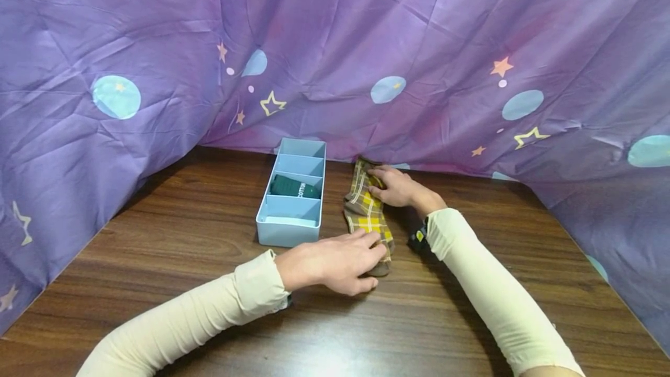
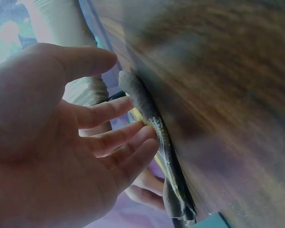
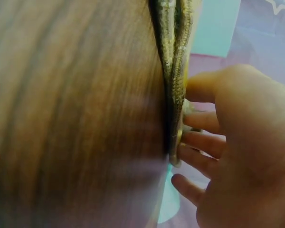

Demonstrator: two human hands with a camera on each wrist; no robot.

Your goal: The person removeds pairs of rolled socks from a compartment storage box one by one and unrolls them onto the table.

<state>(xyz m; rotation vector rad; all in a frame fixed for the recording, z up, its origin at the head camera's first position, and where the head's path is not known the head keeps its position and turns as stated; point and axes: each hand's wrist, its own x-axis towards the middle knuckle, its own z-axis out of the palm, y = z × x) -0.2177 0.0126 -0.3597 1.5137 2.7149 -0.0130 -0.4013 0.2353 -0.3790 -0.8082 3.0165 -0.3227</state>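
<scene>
A brown and yellow plaid sock (image 1: 366, 205) lies flat on the table, stretched away from me; whether it is one sock or a stacked pair I cannot tell. My left hand (image 1: 342, 260) rests its fingertips on the near end, thumb spread apart from them. On the far end lie the fingers of my right hand (image 1: 399, 187). The left wrist view shows the sock's dark end (image 2: 140, 97) under my loosely extended fingers. In the right wrist view the sock's edge (image 3: 177, 90) touches my fingertips. Neither hand pinches the fabric.
Left of the sock stands a light blue divided box (image 1: 289, 234). A folded dark green sock (image 1: 294, 187) with white lettering sits in its second compartment from the front. A purple patterned curtain (image 1: 335, 63) surrounds the back and sides of the wooden table (image 1: 209, 220).
</scene>
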